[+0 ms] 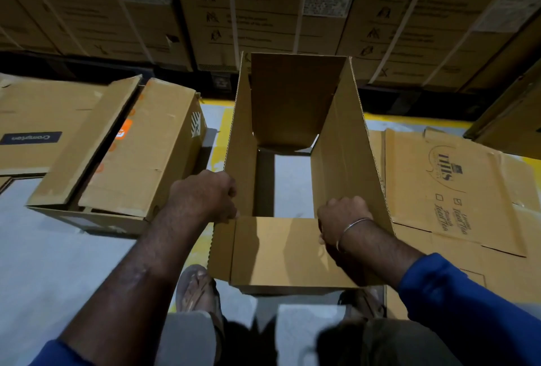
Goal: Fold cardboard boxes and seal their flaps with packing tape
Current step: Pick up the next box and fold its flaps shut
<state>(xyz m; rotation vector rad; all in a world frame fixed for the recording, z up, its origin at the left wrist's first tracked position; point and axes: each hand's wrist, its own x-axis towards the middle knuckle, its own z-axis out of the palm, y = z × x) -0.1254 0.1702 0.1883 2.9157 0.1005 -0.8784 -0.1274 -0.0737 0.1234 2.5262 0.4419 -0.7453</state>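
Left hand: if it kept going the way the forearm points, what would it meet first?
The left hand grips the near left corner of the open cardboard box. Straight on, it would likely meet the box's left wall first; depth is unclear.

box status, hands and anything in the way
Left hand and right hand grip open box. Flaps unfolded, untaped. Flattened carton beside it.

Both arms wear blue sleeves (468,301) pushed up above the forearms, leaving the forearms bare. A thin silver bangle (351,229) circles the right wrist, just behind the right hand (342,216). The left hand (205,192) has no ring or band. Brown sandals (196,289) cover the feet, below grey trousers (187,336).
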